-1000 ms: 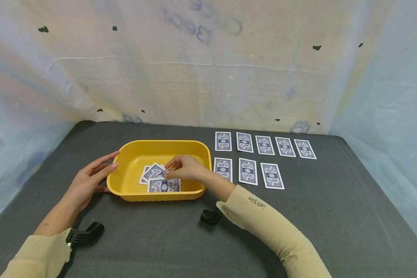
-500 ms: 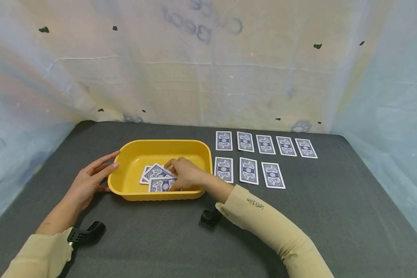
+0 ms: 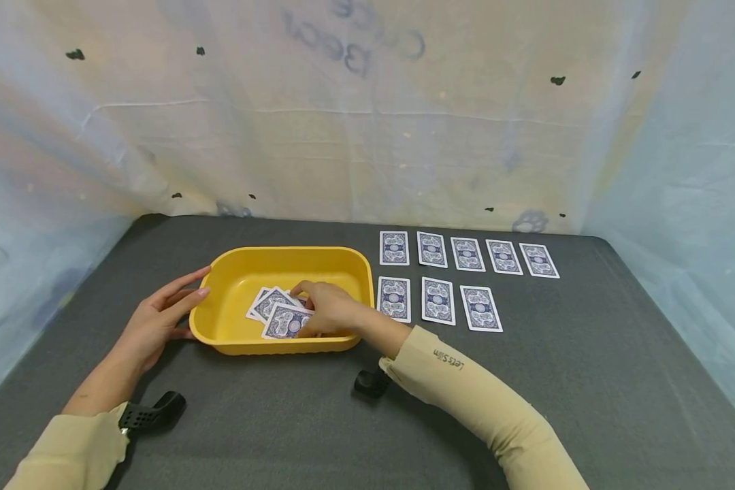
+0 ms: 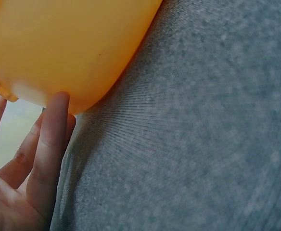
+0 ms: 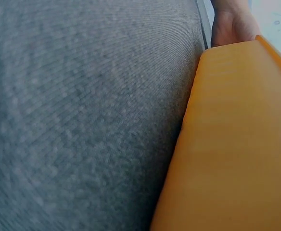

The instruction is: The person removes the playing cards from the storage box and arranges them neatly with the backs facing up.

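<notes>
Inside the yellow plastic tub (image 3: 226,330), my right hand (image 3: 331,306) reaches over a loose pile of playing cards, backs up. Its thumb and bent fingers grip the right end of the front playing card (image 3: 284,321), which lies slanted over a second card (image 3: 271,301). The fingertips are partly hidden behind the hand. My left hand (image 3: 150,323) steadies the tub's left end, fingers spread and nearly straight. From the left wrist, a finger (image 4: 54,139) of that hand shows against the tub wall (image 4: 78,53). In the right wrist view the tub's outer side (image 5: 236,144) hides the right hand.
Right of the tub, two rows of face-down playing cards lie on the dark grey cloth, including a far-row card (image 3: 431,250) and a near-row card (image 3: 437,301). A pale curtain (image 3: 367,136) hangs behind the table (image 3: 269,422).
My right hand has shifted forward onto the front card, its thumb now over the card's right end. That card has turned from straight to slanted. The left hand and tub stay put.
</notes>
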`<state>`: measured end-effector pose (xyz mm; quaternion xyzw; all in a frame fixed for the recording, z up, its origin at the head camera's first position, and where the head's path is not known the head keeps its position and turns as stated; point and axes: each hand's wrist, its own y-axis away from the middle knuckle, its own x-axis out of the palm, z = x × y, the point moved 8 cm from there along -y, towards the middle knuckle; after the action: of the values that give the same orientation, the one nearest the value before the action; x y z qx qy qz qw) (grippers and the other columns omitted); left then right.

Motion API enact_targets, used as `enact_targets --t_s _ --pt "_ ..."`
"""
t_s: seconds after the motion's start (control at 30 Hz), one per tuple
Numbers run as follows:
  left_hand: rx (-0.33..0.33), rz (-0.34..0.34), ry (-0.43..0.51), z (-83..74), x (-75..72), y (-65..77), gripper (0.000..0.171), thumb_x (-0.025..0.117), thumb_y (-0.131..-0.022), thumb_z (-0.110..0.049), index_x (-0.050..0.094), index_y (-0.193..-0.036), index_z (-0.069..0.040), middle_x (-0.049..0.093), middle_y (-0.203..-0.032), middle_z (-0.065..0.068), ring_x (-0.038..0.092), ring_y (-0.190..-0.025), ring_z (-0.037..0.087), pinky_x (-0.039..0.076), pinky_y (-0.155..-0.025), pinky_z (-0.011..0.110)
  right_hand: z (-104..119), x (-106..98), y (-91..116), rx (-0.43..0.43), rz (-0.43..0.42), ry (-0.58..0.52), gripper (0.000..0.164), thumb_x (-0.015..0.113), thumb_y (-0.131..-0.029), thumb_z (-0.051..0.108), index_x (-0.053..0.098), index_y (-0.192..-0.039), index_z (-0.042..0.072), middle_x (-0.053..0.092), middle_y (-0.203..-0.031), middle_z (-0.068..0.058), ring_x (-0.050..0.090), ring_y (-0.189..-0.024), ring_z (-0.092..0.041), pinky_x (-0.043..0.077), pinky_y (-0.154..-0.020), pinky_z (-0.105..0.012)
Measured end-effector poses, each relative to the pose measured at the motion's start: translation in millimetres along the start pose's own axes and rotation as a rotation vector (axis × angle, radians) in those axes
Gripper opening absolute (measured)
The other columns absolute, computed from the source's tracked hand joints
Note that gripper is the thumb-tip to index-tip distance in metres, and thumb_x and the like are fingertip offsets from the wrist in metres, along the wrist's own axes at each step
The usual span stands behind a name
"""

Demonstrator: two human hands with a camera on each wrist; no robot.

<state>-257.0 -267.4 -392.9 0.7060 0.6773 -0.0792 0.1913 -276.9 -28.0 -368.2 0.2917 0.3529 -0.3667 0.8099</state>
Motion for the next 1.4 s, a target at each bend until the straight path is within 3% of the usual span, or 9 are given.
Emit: enact_targets --t_s 0.2,0.33,0.5,0.83,1.03,1.4 --pt "-0.002 -0.011 -0.011 -0.2 0.2 -0.2 0.062 0.055 -0.093 -0.052 0.034 -0.149 -0.036 0.047 -0.122 -0.013 0.055 -0.09 -0.001 0.056 -0.068 0.029 -1.2 -6.0 -0.1 -0.019 -0.031 -0.139 0.041 0.077 -0.082 0.019 0.064 -0.121 0.014 0.056 -0.085 -0.001 0.048 -0.073 -0.012 0.038 -0.063 -0.019" --pt "-0.005 -0.015 -0.016 -0.3 0.3 -0.2 0.062 0.055 -0.092 -0.052 0.034 -0.149 -0.036 0.047 -0.125 -0.009 0.055 -0.09 -0.001 0.056 -0.068 0.029 -2.1 -7.8 -0.1 -0.02 -0.028 -0.176 0.037 0.074 -0.083 0.017 0.066 -0.119 0.013 0.056 -0.084 -0.001 0.048 -0.075 -0.011 0.038 -0.063 -0.019" --pt "-0.002 -0.011 -0.012 -0.4 0.0 0.2 0.062 0.055 -0.093 -0.052 0.034 -0.149 -0.036 0.047 -0.125 -0.011 0.055 -0.09 -0.002 0.056 -0.069 0.029 -4.4 -11.9 -0.2 0.006 -0.06 -0.244 0.039 0.072 -0.085 0.016 0.063 -0.123 0.012 0.058 -0.093 -0.004 0.05 -0.081 -0.013 0.039 -0.067 -0.019" --pt "0.002 -0.008 -0.007 -1.2 -0.1 0.5 0.061 0.055 -0.093 -0.051 0.034 -0.148 -0.036 0.047 -0.121 -0.016 0.054 -0.091 -0.002 0.056 -0.069 0.029 -7.8 -16.7 -0.6 0.044 -0.123 -0.47 0.055 0.068 -0.086 0.005 0.05 -0.137 0.015 0.059 -0.104 -0.009 0.054 -0.076 -0.013 0.043 -0.066 -0.019" --pt "0.001 -0.012 -0.011 -0.8 -0.5 0.6 0.061 0.055 -0.093 -0.052 0.034 -0.148 -0.037 0.047 -0.116 -0.019 0.054 -0.091 -0.002 0.056 -0.068 0.029 -5.6 -16.9 -1.6 0.009 -0.121 -0.55 0.058 0.067 -0.085 -0.001 0.05 -0.138 0.015 0.057 -0.104 -0.01 0.055 -0.076 -0.013 0.045 -0.064 -0.02" --pt "-0.003 -0.004 -0.001 -0.1 0.2 1.0 0.061 0.055 -0.093 -0.051 0.034 -0.149 -0.036 0.047 -0.114 -0.021 0.053 -0.092 -0.003 0.056 -0.069 0.03 -8.7 -24.8 -1.2 0.034 -0.178 -0.682 0.056 0.069 -0.084 0.001 0.052 -0.136 0.013 0.061 -0.106 -0.011 0.059 -0.079 -0.016 0.05 -0.067 -0.023"
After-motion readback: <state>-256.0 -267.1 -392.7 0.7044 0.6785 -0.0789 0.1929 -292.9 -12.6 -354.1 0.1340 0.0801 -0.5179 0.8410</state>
